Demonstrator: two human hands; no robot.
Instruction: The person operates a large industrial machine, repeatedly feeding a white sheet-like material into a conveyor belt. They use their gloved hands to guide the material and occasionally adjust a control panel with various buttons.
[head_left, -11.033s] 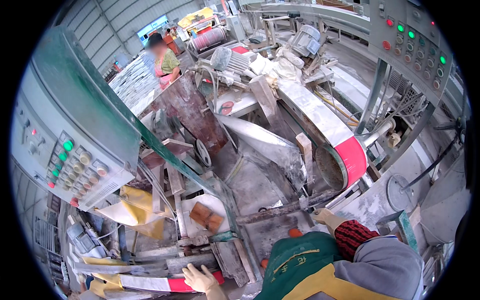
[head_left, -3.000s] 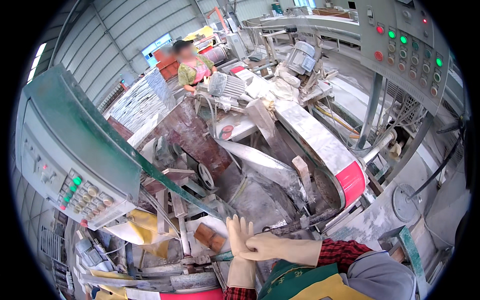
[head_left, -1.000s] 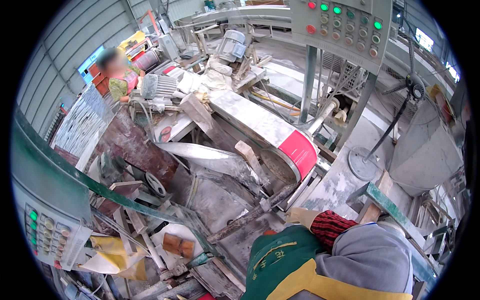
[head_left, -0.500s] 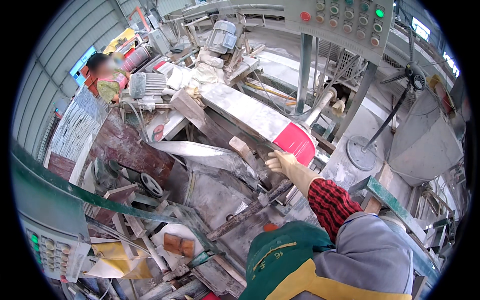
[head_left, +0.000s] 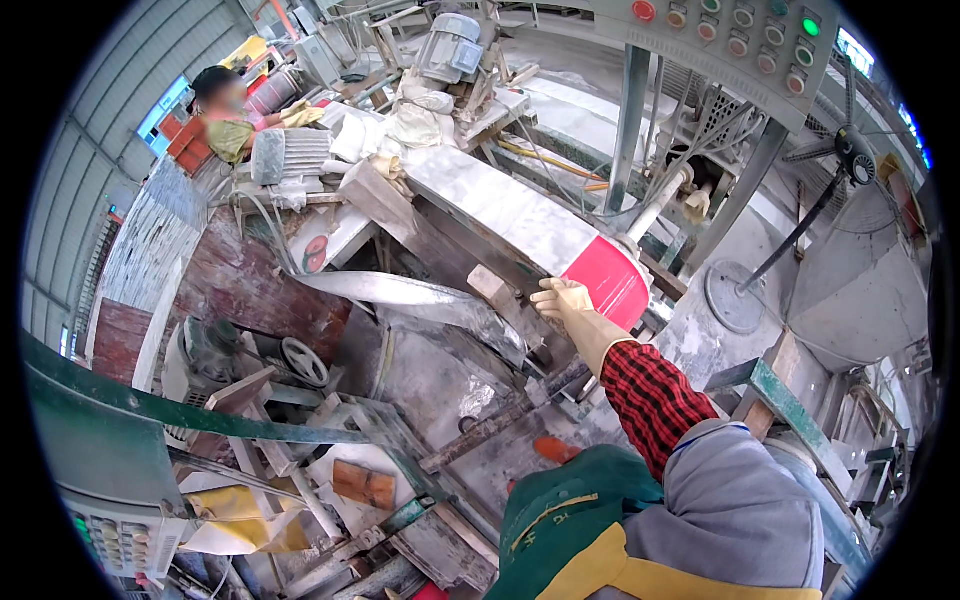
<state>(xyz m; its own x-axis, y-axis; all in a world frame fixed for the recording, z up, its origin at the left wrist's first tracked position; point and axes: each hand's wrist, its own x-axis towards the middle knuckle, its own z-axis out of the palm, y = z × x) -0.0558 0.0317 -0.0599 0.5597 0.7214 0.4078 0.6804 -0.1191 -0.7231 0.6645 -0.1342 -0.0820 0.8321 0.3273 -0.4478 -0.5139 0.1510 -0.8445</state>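
My right hand (head_left: 568,304), in a cream rubber glove, reaches forward with its fingers stretched out and nothing visible in them. A red-and-black checked cuff (head_left: 655,395) covers the wrist. The hand is beside the near end of a long conveyor belt (head_left: 490,200), whose pale, dusty surface ends in a bright red section (head_left: 612,283). I cannot tell whether the fingertips touch the belt's edge. Just left of the fingers stands a wooden block (head_left: 492,285) on the machine frame. My left hand is out of view.
A control panel (head_left: 740,50) with buttons hangs above the belt's right side; another (head_left: 125,530) is at lower left. A pedestal fan (head_left: 850,155) stands right. Far left, a gloved co-worker (head_left: 228,125) is near a grey motor (head_left: 290,158). A green rail (head_left: 200,405) crosses the left.
The view has shifted slightly, so the belt and panel sit further right. My right hand stays beside the belt's red end, fingers closer together. The co-worker's gloved arm now extends over the belt's far end.
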